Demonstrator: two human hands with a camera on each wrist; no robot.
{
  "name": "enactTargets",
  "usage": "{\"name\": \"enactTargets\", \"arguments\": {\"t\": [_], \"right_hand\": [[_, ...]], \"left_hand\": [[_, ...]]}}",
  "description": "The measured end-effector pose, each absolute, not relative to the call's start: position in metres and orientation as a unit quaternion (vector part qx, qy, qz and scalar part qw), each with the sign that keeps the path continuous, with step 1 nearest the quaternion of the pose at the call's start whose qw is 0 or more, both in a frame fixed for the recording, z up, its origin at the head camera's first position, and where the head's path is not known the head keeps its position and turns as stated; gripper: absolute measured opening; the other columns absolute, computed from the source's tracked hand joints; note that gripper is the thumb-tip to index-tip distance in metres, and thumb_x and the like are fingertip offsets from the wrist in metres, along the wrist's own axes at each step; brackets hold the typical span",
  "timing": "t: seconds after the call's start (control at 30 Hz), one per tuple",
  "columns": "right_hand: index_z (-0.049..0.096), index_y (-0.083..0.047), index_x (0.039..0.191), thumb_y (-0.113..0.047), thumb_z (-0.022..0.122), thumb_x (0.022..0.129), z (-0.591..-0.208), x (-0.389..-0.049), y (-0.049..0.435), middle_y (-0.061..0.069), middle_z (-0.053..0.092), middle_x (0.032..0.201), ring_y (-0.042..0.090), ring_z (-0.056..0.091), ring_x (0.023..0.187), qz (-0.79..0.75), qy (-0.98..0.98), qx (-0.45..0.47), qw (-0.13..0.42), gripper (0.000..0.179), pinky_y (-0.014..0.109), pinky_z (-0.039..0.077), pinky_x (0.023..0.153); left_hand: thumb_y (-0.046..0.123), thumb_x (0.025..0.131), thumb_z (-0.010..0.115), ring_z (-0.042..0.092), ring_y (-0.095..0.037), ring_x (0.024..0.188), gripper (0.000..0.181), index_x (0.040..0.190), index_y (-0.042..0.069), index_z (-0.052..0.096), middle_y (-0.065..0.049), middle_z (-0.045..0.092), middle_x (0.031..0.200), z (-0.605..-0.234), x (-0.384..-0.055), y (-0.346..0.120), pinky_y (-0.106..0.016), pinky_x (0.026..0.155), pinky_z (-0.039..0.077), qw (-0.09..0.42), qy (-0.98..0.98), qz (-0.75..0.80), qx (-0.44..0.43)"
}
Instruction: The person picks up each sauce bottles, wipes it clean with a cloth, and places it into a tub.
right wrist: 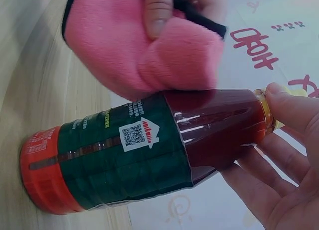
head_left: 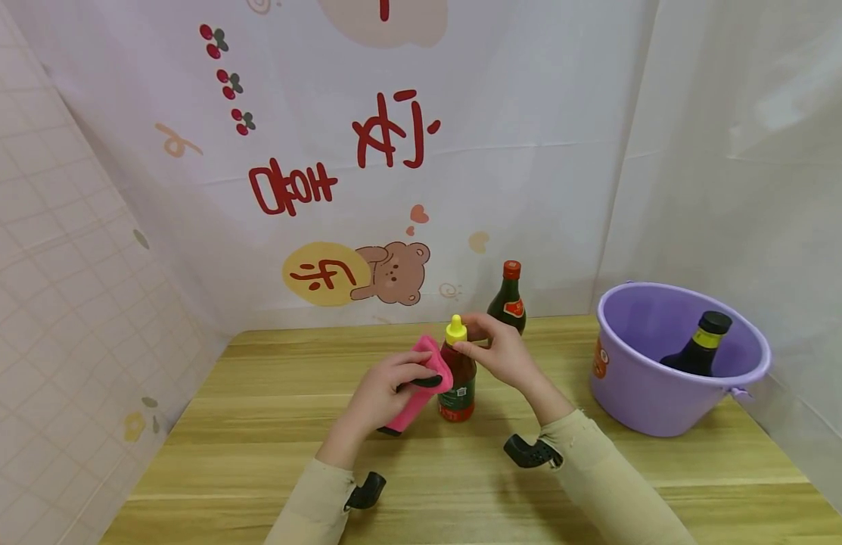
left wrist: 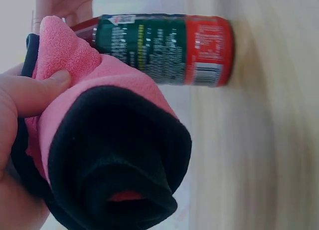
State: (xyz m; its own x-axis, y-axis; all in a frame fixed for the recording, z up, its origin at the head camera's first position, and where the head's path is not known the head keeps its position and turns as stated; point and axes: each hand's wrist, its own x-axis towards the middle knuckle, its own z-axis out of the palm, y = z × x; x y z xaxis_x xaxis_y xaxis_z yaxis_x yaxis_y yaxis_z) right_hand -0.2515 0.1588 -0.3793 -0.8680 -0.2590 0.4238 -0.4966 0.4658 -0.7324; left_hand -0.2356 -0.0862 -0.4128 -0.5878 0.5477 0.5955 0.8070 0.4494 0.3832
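Observation:
A sauce bottle (head_left: pixel 458 395) with dark red contents, a green and red label and a yellow pointed cap (head_left: pixel 455 331) stands upright on the wooden table. My right hand (head_left: pixel 504 353) grips it at the neck, with the thumb just under the cap, as the right wrist view shows. In my left hand (head_left: pixel 378 391) is a pink cloth (left wrist: pixel 75 50) with black edging, bunched between thumb and fingers. The pink cloth (right wrist: pixel 149 55) lies right against the bottle's shoulder in the right wrist view. The cloth's lower part hangs in a loose fold with a dark inside.
Behind my right hand stands a dark green bottle (head_left: pixel 509 299) with a red cap. A purple bucket (head_left: pixel 655 401) on the right of the table (head_left: pixel 271 424) holds a dark bottle (head_left: pixel 700 348) with a black cap, leaning inside. A printed white sheet (head_left: pixel 543 182) hangs behind the table.

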Motion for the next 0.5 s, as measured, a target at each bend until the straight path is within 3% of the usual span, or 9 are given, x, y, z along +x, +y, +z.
{"name": "enactTargets", "arguments": {"t": [0.5], "right_hand": [[0.063,-0.009,0.123,-0.019,0.077,0.088,-0.381,-0.252,0.159,0.005,0.071,0.102,0.021,0.069,0.092,0.462,-0.85,0.217,0.131,0.039,0.045,0.058,0.082]], "left_hand": [[-0.003,0.085,0.073,0.061,-0.024,0.116,0.026,0.103,0.016,0.079,-0.006,0.066,0.122,-0.434,-0.233,-0.089,-0.041,0.097,0.051,0.129,-0.849,-0.318,-0.401]]}}
